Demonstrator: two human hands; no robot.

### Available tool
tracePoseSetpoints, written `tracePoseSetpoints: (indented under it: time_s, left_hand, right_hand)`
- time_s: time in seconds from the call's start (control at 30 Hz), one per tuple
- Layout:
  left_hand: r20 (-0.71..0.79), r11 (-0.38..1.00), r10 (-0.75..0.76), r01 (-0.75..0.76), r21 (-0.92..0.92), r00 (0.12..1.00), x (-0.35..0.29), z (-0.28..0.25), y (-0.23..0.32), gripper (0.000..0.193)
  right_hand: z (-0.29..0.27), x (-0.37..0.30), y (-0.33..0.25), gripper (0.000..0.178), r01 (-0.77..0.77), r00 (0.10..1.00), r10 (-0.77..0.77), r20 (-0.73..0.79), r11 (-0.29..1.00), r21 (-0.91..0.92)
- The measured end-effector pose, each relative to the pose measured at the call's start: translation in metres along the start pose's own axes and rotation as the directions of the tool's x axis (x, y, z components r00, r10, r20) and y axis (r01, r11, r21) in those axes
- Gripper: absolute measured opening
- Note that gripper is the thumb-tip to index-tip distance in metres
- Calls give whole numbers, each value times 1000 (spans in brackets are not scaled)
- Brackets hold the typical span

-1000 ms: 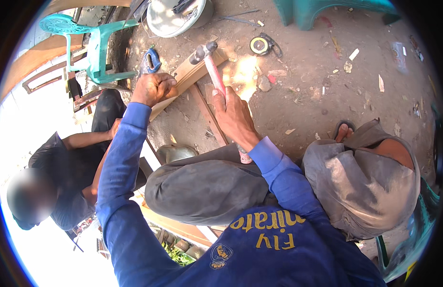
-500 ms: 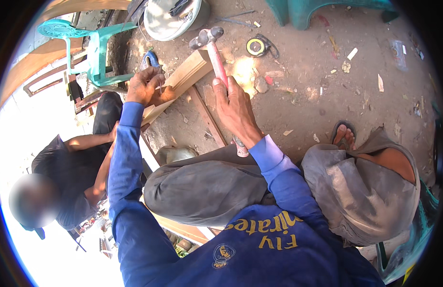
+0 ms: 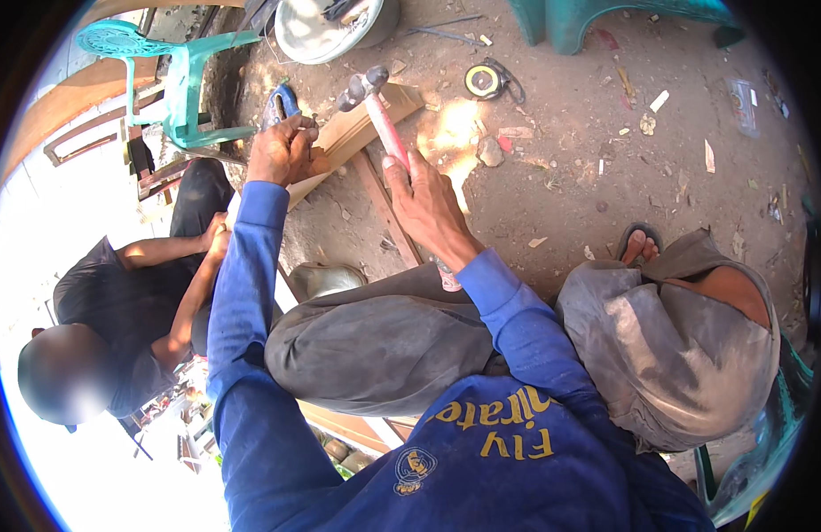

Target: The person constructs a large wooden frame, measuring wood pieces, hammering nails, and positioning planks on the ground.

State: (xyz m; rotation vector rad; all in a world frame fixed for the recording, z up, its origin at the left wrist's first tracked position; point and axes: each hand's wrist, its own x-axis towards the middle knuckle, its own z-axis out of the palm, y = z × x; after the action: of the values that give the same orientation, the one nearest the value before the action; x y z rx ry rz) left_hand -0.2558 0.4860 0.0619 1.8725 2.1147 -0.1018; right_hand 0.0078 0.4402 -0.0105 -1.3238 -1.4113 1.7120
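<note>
- Ahead of me lies the board [image 3: 355,137], my left hand [image 3: 282,152] at it, fingers curled; on what, I cannot tell.
- My right hand [image 3: 432,211] grips the hammer [image 3: 386,127].
- Likely step: lining up a blow; next calls for steady aim.

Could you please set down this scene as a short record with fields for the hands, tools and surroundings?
Left hand: curled, at the wooden board; anything small in it cannot be told
Right hand: gripping the hammer by its pink handle
Other tools: tape measure on the ground; blue-handled tool beyond the left hand
Containers: pale bucket, top edge of view
Seating: green chair, upper left
Other people: person in dark clothes, left side
</note>
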Motion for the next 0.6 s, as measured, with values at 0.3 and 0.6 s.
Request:
tracePoseSetpoints:
  time_s: [0.3,0.6]
  left_hand:
    - [6,999,17,-16,-51,1000,-2,0,4,22]
    - [96,1000,13,-13,0,995,-2,-7,10,17]
  right_hand:
    - [-4,3,-8,44,36,999,-36,-26,999,-1]
    - [1,13,-17,36,43,999,-42,17,998,-45]
